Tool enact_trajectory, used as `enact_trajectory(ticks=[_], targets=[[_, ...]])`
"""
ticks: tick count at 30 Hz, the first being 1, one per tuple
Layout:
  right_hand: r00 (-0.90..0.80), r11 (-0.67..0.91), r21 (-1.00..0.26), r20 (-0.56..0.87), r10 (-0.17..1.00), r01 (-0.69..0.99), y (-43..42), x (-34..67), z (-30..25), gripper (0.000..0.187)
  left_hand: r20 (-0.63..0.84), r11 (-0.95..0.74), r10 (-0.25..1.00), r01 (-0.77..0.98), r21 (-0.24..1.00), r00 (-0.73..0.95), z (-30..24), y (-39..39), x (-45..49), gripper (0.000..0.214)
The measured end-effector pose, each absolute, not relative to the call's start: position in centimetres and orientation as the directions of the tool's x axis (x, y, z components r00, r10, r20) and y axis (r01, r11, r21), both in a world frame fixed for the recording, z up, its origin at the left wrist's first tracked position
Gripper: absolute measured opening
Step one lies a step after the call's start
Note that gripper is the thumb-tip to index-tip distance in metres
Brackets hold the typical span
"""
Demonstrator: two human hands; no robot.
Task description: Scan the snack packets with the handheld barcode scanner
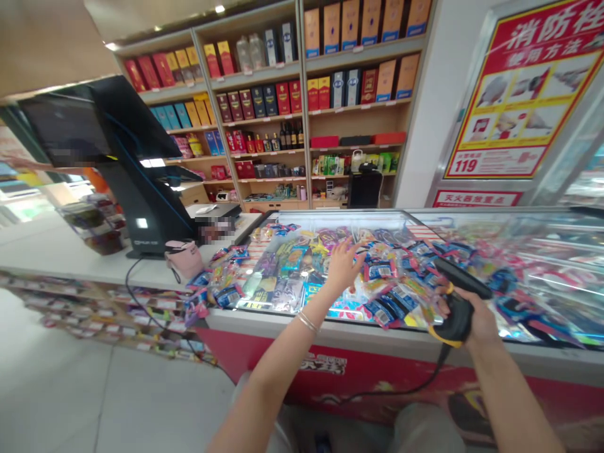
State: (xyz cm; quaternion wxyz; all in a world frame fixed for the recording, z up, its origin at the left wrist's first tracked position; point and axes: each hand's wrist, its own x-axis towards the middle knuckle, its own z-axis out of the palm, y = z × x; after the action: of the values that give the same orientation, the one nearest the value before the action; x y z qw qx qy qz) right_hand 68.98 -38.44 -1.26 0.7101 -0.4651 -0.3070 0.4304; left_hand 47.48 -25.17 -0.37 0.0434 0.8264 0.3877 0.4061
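Two hands over a glass-topped freezer (pixel 325 330): right hand (pixel 474 318) wrapped firmly around a black-and-yellow corded barcode scanner (pixel 457 311); left hand (pixel 343 267) open wide, fingers spread over foil snack packets (pixel 382 296), contact unclear. Beyond, boxed liquor shelves (pixel 257 94); far right, red fire poster (pixel 523 85) reading "使用方法" and "119".

A black scanner (pixel 457 319) with a yellow band is showing at four o'clock, a red-and-yellow poster (pixel 523 88) is glaring at two, and multicoloured packets (pixel 292 277) are shining above a red counter front (pixel 264 358).
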Motion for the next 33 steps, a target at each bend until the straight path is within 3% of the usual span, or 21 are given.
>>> enact_trajectory(ticks=[3, 6, 14, 21, 25, 29, 33], targets=[[0.363, 0.17, -0.892, 0.007, 0.932, -0.418, -38.1, 66.8, 0.2, 0.018, 0.655, -0.643, 0.702, 0.645, 0.414, 0.279, 2.1, -24.1, 42.4, 0.037], [0.262, 0.145, -0.904, 0.037, 0.964, -0.403, -36.5, 63.0, 1.2, 0.018, 0.675, -0.574, 0.717, 0.698, 0.429, 0.174, 3.5, -23.1, 36.5, 0.033], [-0.097, 0.026, -0.91, 0.073, 0.993, -0.414, -30.0, 50.2, 1.0, 0.025, 0.652, -0.318, 0.757, 0.84, 0.439, -0.054, 2.3, -22.4, 22.5, 0.033], [-0.384, -0.223, -0.877, -0.048, 0.922, -0.426, -25.2, 41.0, 0.1, 0.023, 0.601, 0.052, 0.766, 0.953, 0.297, -0.229, -0.6, -23.3, 14.4, 0.038], [-0.516, -0.331, -0.875, -0.112, 0.849, -0.354, -23.7, 37.4, -1.5, 0.025, 0.553, 0.24, 0.764, 0.942, 0.234, -0.332, -2.3, -23.8, 12.7, 0.043], [-0.551, -0.349, -0.883, -0.129, 0.824, -0.314, -22.8, 35.6, -3.5, 0.027, 0.534, 0.278, 0.769, 0.936, 0.216, -0.351, -3.9, -23.6, 12.6, 0.049], [-0.545, -0.36, -0.86, -0.119, 0.83, -0.361, -22.5, 35.6, -4.5, 0.028, 0.524, 0.241, 0.768, 0.925, 0.294, -0.367, -5.1, -22.9, 12.6, 0.051]])
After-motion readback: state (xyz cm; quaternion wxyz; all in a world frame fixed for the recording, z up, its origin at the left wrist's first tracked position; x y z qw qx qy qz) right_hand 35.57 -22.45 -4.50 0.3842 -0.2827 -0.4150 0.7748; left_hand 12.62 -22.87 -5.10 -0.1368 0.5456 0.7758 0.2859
